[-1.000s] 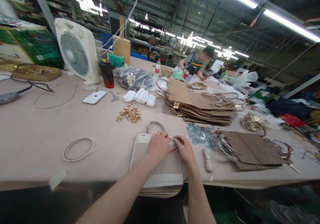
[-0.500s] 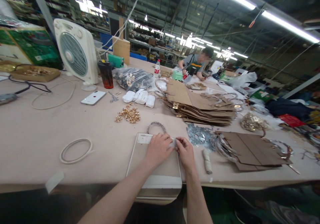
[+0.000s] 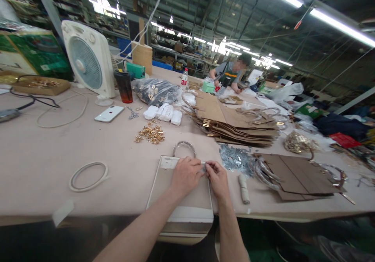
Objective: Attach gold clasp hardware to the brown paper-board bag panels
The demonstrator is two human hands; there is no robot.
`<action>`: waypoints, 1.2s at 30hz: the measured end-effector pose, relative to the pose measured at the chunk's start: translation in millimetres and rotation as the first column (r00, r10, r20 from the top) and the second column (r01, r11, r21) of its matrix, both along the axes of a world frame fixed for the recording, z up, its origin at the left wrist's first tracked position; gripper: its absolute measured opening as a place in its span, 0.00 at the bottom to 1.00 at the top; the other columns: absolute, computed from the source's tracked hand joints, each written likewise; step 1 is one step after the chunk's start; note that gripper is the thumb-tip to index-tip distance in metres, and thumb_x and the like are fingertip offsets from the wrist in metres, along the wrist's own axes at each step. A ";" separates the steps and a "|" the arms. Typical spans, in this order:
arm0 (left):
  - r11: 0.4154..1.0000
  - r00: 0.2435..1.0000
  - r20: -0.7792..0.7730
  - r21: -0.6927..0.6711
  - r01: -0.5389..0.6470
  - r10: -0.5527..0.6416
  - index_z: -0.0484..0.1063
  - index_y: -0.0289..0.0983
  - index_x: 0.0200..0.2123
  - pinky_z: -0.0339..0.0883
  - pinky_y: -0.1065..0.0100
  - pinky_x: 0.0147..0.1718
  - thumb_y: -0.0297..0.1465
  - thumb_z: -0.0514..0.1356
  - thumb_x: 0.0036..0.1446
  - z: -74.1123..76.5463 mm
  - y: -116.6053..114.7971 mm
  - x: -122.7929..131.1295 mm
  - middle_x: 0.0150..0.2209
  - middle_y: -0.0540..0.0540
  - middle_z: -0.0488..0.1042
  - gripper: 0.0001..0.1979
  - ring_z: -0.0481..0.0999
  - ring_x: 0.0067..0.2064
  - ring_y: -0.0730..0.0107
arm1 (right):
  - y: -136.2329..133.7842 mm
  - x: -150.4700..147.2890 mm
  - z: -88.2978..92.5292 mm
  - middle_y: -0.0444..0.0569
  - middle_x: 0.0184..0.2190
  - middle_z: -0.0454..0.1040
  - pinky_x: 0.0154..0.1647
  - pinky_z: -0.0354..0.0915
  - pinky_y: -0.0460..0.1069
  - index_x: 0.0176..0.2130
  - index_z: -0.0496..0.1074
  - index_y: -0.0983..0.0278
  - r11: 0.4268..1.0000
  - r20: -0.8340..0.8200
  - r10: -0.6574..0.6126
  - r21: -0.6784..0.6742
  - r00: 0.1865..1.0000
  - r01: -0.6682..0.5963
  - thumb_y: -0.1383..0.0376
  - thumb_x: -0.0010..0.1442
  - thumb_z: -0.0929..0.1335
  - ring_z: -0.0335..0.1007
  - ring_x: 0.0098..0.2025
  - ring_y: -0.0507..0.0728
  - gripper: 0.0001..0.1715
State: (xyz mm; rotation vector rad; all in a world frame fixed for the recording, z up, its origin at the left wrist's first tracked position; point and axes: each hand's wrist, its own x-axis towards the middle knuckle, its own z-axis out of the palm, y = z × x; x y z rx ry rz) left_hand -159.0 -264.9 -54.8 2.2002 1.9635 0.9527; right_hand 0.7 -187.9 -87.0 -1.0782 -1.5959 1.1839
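Note:
A beige handbag body (image 3: 193, 212) with pale edges lies at the front of the table, its wrapped handle (image 3: 184, 143) arching away from me. My left hand (image 3: 186, 176) rests on its upper part, palm down, fingers laid over the surface near the far edge. At the upper right corner my right hand (image 3: 217, 179) pinches a small greyish piece (image 3: 202, 168) against the bag; its exact kind is too small to make out. Right of my hands lies a pile of thin grey metal plates (image 3: 234, 159), with a beige roll (image 3: 243, 189) nearer me.
Gold-coloured hardware (image 3: 150, 134) lies behind the bag, near white wrapped bundles (image 3: 163, 113) and a phone (image 3: 109, 114). Stacked brown bag pieces (image 3: 237, 127) and more brown bags (image 3: 304, 176) stand right. A tape ring (image 3: 88, 177) and fan (image 3: 88, 61) are left. A co-worker (image 3: 231, 74) sits beyond.
My hands stay at the bag's upper right corner, with only slight finger movement. The view shifts a little; the bag keeps its place.

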 end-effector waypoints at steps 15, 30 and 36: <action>0.999 1.000 0.016 0.023 -0.027 0.027 0.74 0.41 0.53 0.65 0.53 0.54 0.48 0.65 0.63 -3.1 -2.7 -1.2 0.54 0.43 0.75 0.22 0.71 0.54 0.55 | -6.8 8.7 3.6 0.44 0.30 0.77 0.35 0.64 0.49 0.40 0.78 0.60 0.999 -0.092 0.044 -0.023 0.995 -0.047 0.53 0.61 0.73 0.69 0.33 0.55 0.14; 0.999 0.999 0.011 0.026 -0.042 0.042 0.74 0.42 0.54 0.66 0.54 0.54 0.46 0.64 0.64 -7.0 -2.5 -1.4 0.53 0.43 0.74 0.20 0.71 0.54 0.55 | -7.6 -2.0 5.9 0.50 0.37 0.82 0.44 0.69 0.54 0.41 0.80 0.61 0.996 0.139 0.044 0.072 0.989 -0.054 0.52 0.62 0.71 0.75 0.40 0.61 0.17; 0.999 0.999 0.007 0.022 -0.043 0.043 0.74 0.41 0.53 0.66 0.54 0.54 0.41 0.63 0.64 -7.3 -2.2 -1.4 0.53 0.43 0.74 0.17 0.71 0.53 0.56 | -7.9 -4.2 1.2 0.50 0.40 0.79 0.45 0.69 0.53 0.42 0.79 0.60 0.984 0.193 -0.035 0.178 0.981 0.000 0.54 0.62 0.72 0.74 0.39 0.58 0.14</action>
